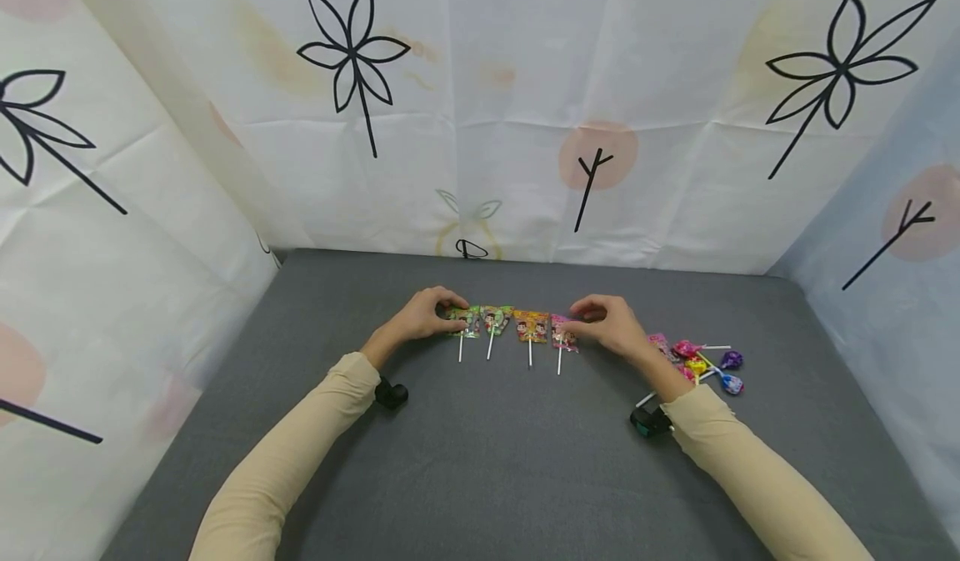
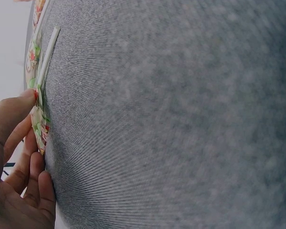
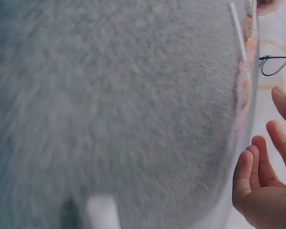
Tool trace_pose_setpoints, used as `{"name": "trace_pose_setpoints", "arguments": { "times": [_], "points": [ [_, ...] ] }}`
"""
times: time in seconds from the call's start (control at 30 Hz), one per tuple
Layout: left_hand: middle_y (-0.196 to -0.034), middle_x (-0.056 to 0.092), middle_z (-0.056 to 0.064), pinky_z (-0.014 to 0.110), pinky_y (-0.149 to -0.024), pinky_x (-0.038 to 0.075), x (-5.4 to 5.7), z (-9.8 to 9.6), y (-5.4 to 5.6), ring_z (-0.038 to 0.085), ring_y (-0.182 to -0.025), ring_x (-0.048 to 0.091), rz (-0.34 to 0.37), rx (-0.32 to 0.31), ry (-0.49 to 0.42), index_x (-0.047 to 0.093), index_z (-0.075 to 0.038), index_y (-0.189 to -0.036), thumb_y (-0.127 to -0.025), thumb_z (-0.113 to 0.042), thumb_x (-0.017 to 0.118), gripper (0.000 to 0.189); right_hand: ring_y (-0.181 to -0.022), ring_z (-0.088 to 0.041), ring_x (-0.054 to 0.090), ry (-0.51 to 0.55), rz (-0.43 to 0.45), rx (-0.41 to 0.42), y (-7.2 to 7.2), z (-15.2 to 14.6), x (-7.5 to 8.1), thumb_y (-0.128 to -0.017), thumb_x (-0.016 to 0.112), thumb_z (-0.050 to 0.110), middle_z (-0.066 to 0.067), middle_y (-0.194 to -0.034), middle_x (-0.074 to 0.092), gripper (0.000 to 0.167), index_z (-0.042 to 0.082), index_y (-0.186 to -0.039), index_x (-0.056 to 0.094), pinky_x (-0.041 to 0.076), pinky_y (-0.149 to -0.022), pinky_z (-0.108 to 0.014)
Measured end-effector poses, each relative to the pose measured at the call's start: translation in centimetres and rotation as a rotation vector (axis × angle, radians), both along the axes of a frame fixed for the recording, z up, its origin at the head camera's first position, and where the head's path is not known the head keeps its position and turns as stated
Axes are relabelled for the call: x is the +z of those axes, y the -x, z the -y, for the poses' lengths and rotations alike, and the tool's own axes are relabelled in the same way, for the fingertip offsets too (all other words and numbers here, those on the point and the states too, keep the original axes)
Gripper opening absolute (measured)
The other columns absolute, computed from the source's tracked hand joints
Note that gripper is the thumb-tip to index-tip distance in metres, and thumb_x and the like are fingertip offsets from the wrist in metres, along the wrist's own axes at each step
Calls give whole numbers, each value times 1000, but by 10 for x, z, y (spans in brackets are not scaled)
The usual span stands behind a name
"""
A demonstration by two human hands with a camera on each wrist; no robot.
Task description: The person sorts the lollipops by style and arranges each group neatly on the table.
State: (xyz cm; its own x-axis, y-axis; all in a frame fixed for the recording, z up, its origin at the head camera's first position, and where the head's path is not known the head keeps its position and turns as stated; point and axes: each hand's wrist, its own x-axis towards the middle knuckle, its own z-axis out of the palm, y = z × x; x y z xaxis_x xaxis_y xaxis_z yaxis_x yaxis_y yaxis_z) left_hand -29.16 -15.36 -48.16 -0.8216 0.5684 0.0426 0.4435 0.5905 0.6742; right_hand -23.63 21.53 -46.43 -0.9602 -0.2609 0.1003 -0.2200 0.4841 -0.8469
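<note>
Four-sided flat wrappers top a row of lollipops with white sticks toward the person. At its left end, my left hand [image 1: 422, 315] pinches a green-wrapped lollipop [image 1: 471, 319] between thumb and fingers; the left wrist view shows the thumb on its wrapper [image 2: 39, 121]. Beside it lie another green lollipop [image 1: 495, 319] and an orange one [image 1: 531, 326]. A pink lollipop [image 1: 560, 334] ends the row at the right. My right hand [image 1: 617, 328] is next to it, fingers loosely bent; in the right wrist view they stand apart from the pink wrapper [image 3: 244, 88].
Right of the row, partly behind the right forearm, lies a pile of lollipops with a yellow one [image 1: 697, 366], a purple one [image 1: 731, 360] and a blue one [image 1: 732, 384]. Grey cloth covers the table [image 1: 487, 461]. Printed white fabric [image 1: 510, 61] hangs behind it.
</note>
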Motion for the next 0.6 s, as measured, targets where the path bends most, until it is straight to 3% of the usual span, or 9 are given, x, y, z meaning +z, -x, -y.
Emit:
{"name": "trace_pose_setpoints", "arguments": {
  "times": [0.33, 0.6],
  "points": [
    [-115, 64, 10, 46, -90, 47, 0, -1, 2, 27, -102, 58, -3, 3, 5, 74, -5, -120, -92, -19, 80, 32, -106, -28, 65, 50, 12, 16, -18, -22, 24, -98, 73, 16, -19, -118, 67, 31, -5, -121, 68, 52, -83, -29],
    [-117, 64, 10, 46, -93, 47, -1, -2, 0, 28, -105, 58, -4, 7, 16, 74, -4, -120, -92, -18, 79, 32, -104, -15, 65, 83, 23, 10, -35, -42, 31, -101, 68, 22, -18, -119, 67, 29, 1, -121, 68, 52, -77, -33]
  ]
}}
